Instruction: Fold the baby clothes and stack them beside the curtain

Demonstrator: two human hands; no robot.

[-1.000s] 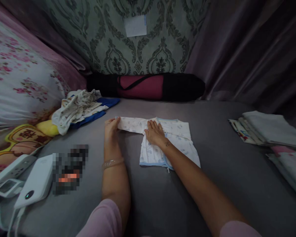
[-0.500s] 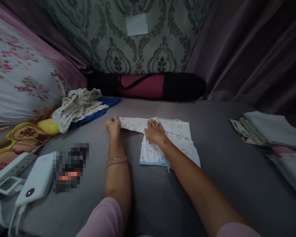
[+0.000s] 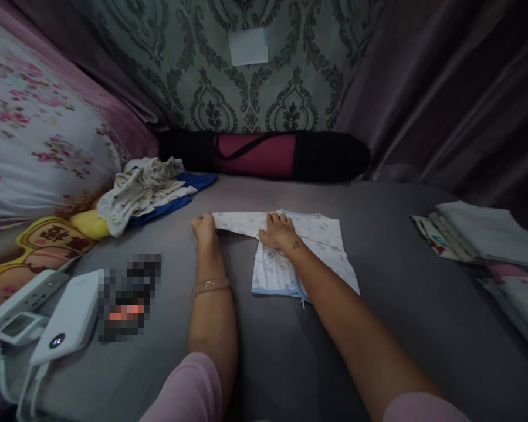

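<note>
A small white baby shirt (image 3: pixel 317 246) with light blue trim lies flat on the grey bed sheet (image 3: pixel 264 340). Its left sleeve (image 3: pixel 235 221) stretches out to the left. My left hand (image 3: pixel 205 230) pinches the end of that sleeve, fingers curled. My right hand (image 3: pixel 279 230) rests flat with fingers spread on the shirt where the sleeve joins the body.
A heap of crumpled clothes (image 3: pixel 147 190) lies at the left by a floral pillow (image 3: pixel 39 140). A power bank (image 3: pixel 68 325) and power strip (image 3: pixel 22 299) sit at the near left. Folded cloths (image 3: pixel 479 234) are stacked at the right. A black and maroon rolled bag (image 3: pixel 264 153) lies by the wall.
My left hand has closed its fingers on the sleeve end and turned slightly. The right hand stays pressed on the shirt.
</note>
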